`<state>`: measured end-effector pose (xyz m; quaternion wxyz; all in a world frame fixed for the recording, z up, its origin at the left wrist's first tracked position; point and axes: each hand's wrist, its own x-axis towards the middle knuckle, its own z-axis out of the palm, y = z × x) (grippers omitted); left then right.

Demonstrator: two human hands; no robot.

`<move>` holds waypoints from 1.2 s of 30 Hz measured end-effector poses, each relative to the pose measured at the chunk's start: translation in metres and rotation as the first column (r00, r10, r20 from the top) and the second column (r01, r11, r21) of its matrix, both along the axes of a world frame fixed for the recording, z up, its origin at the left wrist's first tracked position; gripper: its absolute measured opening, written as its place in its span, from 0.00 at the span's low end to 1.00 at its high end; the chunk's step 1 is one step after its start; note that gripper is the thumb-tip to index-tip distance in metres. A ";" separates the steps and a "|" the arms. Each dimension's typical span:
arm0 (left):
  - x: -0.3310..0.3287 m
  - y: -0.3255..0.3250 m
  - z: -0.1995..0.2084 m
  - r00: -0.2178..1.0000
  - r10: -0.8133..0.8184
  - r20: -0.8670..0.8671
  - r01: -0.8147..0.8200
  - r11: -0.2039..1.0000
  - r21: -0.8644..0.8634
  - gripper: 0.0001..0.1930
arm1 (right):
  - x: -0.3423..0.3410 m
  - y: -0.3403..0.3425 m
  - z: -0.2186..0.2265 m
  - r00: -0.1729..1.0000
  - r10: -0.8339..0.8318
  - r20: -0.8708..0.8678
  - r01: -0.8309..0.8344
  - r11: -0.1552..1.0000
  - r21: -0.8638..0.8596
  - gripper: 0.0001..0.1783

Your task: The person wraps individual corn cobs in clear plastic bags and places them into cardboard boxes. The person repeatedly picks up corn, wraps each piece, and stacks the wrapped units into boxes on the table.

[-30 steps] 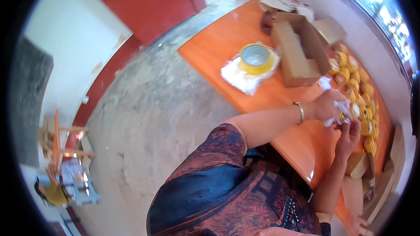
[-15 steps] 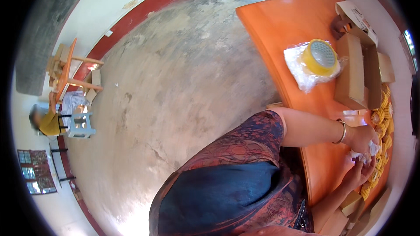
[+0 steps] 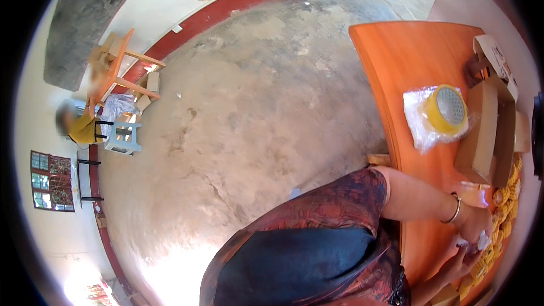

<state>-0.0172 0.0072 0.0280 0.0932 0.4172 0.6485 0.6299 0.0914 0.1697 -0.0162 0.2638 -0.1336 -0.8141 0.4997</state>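
Observation:
My left hand (image 3: pixel 475 222), with a bangle at its wrist, is closed over a crumpled whitish piece, apparently thin plastic film (image 3: pixel 484 241), at the right side of the orange table (image 3: pixel 391 73). Close below it, my right hand (image 3: pixel 460 263) has its fingers bent in against the same piece. What lies inside the film is too small and covered to tell. Just beyond both hands, a row of yellow ribbed bundles (image 3: pixel 506 212) runs along the table's far edge by the wall.
A wide roll of yellow tape (image 3: pixel 447 109) lies on a clear plastic bag (image 3: pixel 416 119). Past it stands an open cardboard box (image 3: pixel 479 133), with another carton (image 3: pixel 496 62) behind. Across the room, a person in yellow (image 3: pixel 82 129) sits near a light-blue stool (image 3: pixel 123 137) and wooden table (image 3: pixel 118 65).
My view has shifted, so the table, tape and boxes now appear lower and farther right. Both hands stay together on the whitish piece.

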 end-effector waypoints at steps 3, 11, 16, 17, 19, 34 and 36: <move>-0.003 0.002 -0.001 0.999 -0.022 -0.024 0.021 0.999 -0.027 0.12 | -0.004 0.007 -0.001 0.999 0.006 0.043 -0.012 0.990 0.139 0.31; -0.010 0.031 -0.020 0.967 -0.167 -0.194 0.139 0.979 -0.151 0.17 | -0.005 -0.035 0.017 0.984 -0.097 0.152 0.063 0.975 0.215 0.25; -0.014 0.036 -0.029 0.964 -0.172 -0.205 0.142 0.978 -0.154 0.17 | -0.008 -0.046 0.012 0.980 -0.081 0.182 0.055 0.988 0.144 0.24; -0.014 0.039 -0.030 0.964 -0.172 -0.202 0.142 0.978 -0.154 0.17 | -0.009 -0.043 0.012 0.979 -0.077 0.189 0.053 0.990 0.132 0.24; -0.014 0.041 -0.031 0.964 -0.171 -0.205 0.141 0.978 -0.151 0.17 | -0.008 -0.045 0.010 0.978 -0.075 0.195 0.054 0.993 0.109 0.24; -0.010 0.018 -0.014 0.978 -0.152 -0.139 0.139 0.985 -0.105 0.16 | -0.007 -0.038 0.005 0.976 -0.054 0.210 0.053 0.999 0.013 0.22; -0.010 0.012 -0.012 0.982 -0.156 -0.103 0.142 0.981 -0.134 0.16 | -0.008 -0.033 0.005 0.976 -0.052 0.210 0.054 0.999 -0.003 0.22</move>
